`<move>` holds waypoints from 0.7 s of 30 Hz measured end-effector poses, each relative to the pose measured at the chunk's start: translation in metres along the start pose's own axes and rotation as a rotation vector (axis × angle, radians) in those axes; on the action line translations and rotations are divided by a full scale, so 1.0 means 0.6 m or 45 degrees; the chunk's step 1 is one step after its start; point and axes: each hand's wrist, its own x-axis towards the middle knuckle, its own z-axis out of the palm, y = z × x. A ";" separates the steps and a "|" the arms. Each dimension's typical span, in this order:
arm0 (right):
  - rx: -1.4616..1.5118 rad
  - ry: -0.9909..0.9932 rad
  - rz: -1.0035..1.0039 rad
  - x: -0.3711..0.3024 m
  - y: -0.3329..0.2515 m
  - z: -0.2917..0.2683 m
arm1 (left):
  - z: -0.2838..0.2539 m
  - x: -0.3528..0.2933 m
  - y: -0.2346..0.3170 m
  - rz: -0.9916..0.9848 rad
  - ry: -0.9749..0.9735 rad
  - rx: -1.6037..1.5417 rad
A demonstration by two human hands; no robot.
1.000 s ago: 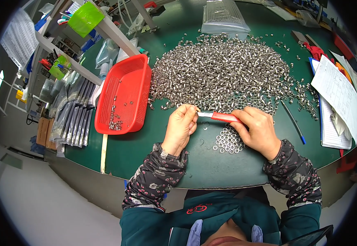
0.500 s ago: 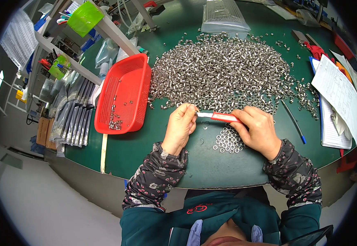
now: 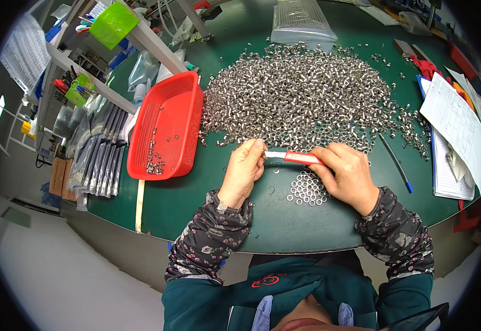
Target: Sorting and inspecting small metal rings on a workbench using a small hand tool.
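My right hand (image 3: 346, 174) is closed round the red handle of a utility knife (image 3: 302, 158). Its pale blade points left and reaches the fingertips of my left hand (image 3: 244, 170). Those left fingers are pinched on a small metal ring, mostly hidden by the thumb and forefinger. Below the knife, a loose patch of small metal rings (image 3: 307, 188) lies flat on the green table (image 3: 218, 220). Beyond both hands spreads a large heap of shiny metal rings (image 3: 298, 94). Thin dark shavings lie beside my left hand.
A red plastic basket (image 3: 167, 124) with a few metal pieces inside stands on the left. At the right lie a blue-capped pen (image 3: 398, 165) and papers on a clipboard (image 3: 455, 124). Plastic bags (image 3: 304, 22) rest behind the heap; packed grey bags (image 3: 98, 151) are stacked far left.
Both hands stay in nearly the same place, with the knife blade still at the left fingertips. A curled shaving below the blade looks slightly shifted.
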 end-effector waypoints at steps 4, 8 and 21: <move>-0.008 0.003 -0.012 0.000 0.000 0.000 | -0.001 0.001 0.000 -0.027 0.007 0.015; -0.033 0.002 -0.040 0.001 0.000 -0.002 | -0.001 0.001 0.003 -0.065 0.005 0.019; 0.302 -0.152 0.225 -0.004 0.006 0.001 | 0.004 0.000 0.007 -0.088 0.002 -0.009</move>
